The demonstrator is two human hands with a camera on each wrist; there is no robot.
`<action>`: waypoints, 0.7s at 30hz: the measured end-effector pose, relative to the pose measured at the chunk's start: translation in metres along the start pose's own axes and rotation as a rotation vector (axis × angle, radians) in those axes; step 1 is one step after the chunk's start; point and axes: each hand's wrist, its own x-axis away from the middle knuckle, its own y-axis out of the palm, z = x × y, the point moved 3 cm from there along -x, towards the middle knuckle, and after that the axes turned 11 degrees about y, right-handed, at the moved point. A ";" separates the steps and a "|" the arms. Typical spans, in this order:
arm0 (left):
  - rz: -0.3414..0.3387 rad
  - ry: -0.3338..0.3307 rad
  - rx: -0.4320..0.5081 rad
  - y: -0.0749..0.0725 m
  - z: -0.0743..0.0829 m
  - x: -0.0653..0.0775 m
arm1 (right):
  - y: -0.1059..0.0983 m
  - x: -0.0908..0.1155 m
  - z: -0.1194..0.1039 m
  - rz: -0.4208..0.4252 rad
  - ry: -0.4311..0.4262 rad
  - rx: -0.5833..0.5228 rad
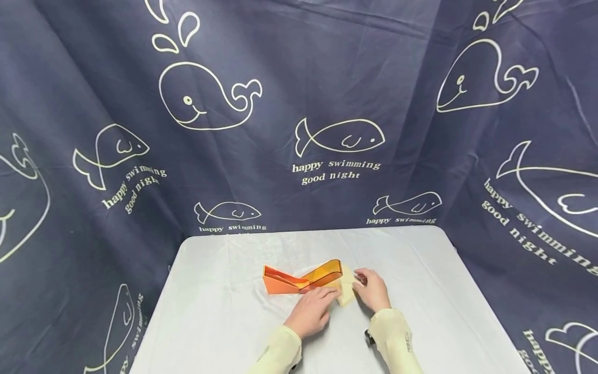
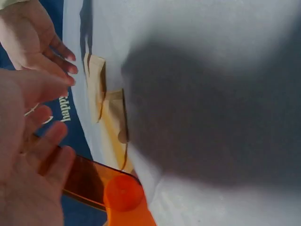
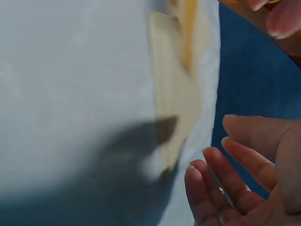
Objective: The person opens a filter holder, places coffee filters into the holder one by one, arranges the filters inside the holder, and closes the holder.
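A hinged holder lies spread in a V in the head view, with an orange part (image 1: pixel 279 285) at left and a see-through amber part (image 1: pixel 322 273) at right. Its round orange pivot (image 2: pixel 123 193) shows in the left wrist view. Thin, flat beige pieces (image 1: pixel 347 294) lie at the amber end; what they are I cannot tell. My left hand (image 1: pixel 312 311) reaches in front of the amber part, fingers loosely bent, holding nothing. Right of the beige pieces is my right hand (image 1: pixel 374 291), its fingers relaxed and apart from them in the right wrist view.
The white-covered table (image 1: pixel 219 311) carries the holder and beige pieces near its middle. A dark blue curtain (image 1: pixel 280 78) with whale and fish drawings hangs behind it and along both sides.
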 end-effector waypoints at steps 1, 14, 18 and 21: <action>-0.028 -0.017 0.010 0.002 0.000 0.001 | 0.003 0.000 0.001 -0.006 0.001 0.010; -0.270 -0.127 0.099 0.014 0.004 0.010 | 0.019 0.001 0.008 0.051 0.014 0.061; -0.294 -0.156 0.118 0.018 0.004 0.009 | 0.015 -0.003 0.009 0.074 0.047 0.092; -0.318 -0.168 0.117 0.019 0.005 0.007 | 0.013 -0.006 0.010 0.053 0.060 0.113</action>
